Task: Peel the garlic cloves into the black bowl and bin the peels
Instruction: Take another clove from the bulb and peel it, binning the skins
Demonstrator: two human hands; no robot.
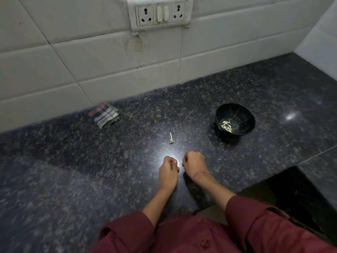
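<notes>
Head view: pale, slim peeled garlic cloves (226, 126) lie heaped at the bottom of the glossy black bowl (244, 114) on the speckled counter (73, 170). Left hand (168, 169) and right hand (194, 163) curl side by side; whether they pinch anything I cannot tell. A garlic stub (171, 141) lies just beyond them

Nothing legible found: no text, brand, number or sign on the socket plate (160, 12), black bowl (218, 114), folded cloth (104, 115) or worktop (73, 161)
</notes>
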